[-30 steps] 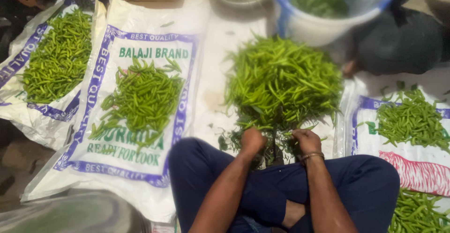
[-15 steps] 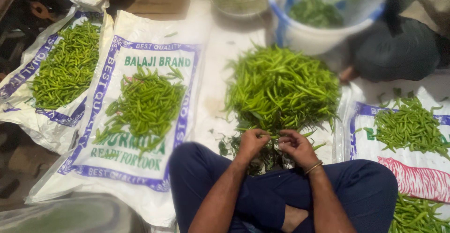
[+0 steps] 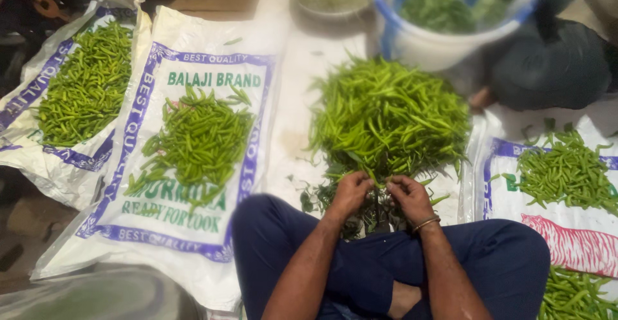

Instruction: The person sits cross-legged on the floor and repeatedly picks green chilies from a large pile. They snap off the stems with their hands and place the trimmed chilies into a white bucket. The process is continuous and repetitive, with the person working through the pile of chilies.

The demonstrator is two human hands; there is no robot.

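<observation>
Now both hands sit a little higher than a second ago, drawn together at the near edge of the big chilli heap (image 3: pixel 393 117). The left hand (image 3: pixel 351 192) and right hand (image 3: pixel 409 196) have their fingers curled tight around a green chilli (image 3: pixel 381 179) pinched between them, above the crossed legs. Sorted chillies (image 3: pixel 199 141) lie well apart on the white sack (image 3: pixel 193 243) to the left.
</observation>
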